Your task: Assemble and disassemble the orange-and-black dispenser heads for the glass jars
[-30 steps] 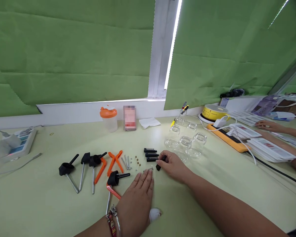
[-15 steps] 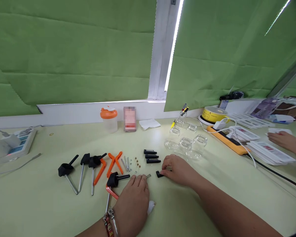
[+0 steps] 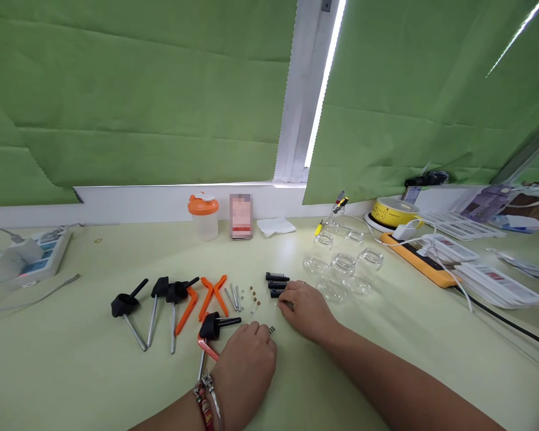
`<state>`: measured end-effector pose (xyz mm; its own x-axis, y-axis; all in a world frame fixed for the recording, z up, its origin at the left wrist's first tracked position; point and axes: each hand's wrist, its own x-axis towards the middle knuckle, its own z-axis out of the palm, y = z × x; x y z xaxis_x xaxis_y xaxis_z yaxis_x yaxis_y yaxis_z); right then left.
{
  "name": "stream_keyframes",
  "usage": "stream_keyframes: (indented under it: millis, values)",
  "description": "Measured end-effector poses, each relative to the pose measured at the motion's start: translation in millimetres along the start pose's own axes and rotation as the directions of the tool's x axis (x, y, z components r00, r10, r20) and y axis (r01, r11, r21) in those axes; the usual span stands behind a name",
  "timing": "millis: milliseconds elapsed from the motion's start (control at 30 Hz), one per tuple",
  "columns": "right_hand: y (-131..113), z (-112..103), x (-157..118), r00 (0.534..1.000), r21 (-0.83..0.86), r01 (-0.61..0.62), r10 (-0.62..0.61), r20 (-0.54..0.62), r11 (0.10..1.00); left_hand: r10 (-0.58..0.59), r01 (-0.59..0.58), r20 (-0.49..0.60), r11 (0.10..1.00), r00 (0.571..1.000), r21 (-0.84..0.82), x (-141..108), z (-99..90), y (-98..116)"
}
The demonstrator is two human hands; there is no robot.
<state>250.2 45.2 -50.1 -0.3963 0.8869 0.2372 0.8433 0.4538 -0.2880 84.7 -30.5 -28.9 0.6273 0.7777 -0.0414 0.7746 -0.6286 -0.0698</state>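
My left hand [image 3: 248, 371] is closed low over the table, fingers together, with a small coil spring [image 3: 272, 329] poking out at its fingertips. My right hand [image 3: 306, 308] is closed at the near right of a row of black plastic parts [image 3: 277, 276] with springs along them. A dark edge shows under its fingers; the rest of that black part is hidden. Beside my left hand lies a black holder with a handle [image 3: 211, 326] on a metal rod, over an orange piece [image 3: 208, 349]. Screws [image 3: 234, 297] and small brown beads [image 3: 254, 296] lie left of the black row.
More black holders on rods [image 3: 124, 305] and orange V-shaped pieces [image 3: 212, 296] lie left. Glass jars [image 3: 342, 265] stand right, before an orange power strip [image 3: 417, 260]. An orange-lidded cup [image 3: 203, 216] and a phone [image 3: 241, 216] stand behind. A co-worker's fingers show at the right edge.
My right hand has moved up and left to the black row, and the loose black part is no longer visible on the table. The co-worker's hand has drawn back right. The view has shifted slightly.
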Motion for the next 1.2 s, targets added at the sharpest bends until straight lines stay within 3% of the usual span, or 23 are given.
stream_keyframes:
  millis: [167, 500, 867, 1033, 1200]
  values:
    - [-3.5, -0.6, -0.6, 1.000, 0.000, 0.001, -0.001, 0.010, 1.000, -0.008, 0.008, -0.004, 1.000, 1.000, -0.011, 0.2, -2.0, 0.0]
    - [-21.4, 0.5, 5.0, 0.989, -0.039, 0.133, -0.130, 0.069, 0.990, -0.019, 0.018, 0.028, 0.998, 0.999, 0.057, 0.8, -3.2, 1.7]
    - [-41.0, 2.5, 18.1, 0.984, -0.083, 0.072, -0.057, 0.169, 0.994, -0.032, 0.030, 0.068, 0.999, 0.997, 0.038, -0.8, -10.6, 7.2]
    - [-41.6, 4.3, 18.5, 0.986, -0.103, 0.072, -0.055, 0.155, 0.992, -0.012, 0.008, 0.114, 0.999, 0.993, 0.034, 0.1, -14.6, 6.9]
    - [-41.0, 5.5, 17.7, 0.988, -0.103, 0.082, -0.068, 0.137, 0.991, -0.005, 0.002, 0.093, 1.000, 0.996, 0.029, -1.3, -12.6, 8.0]
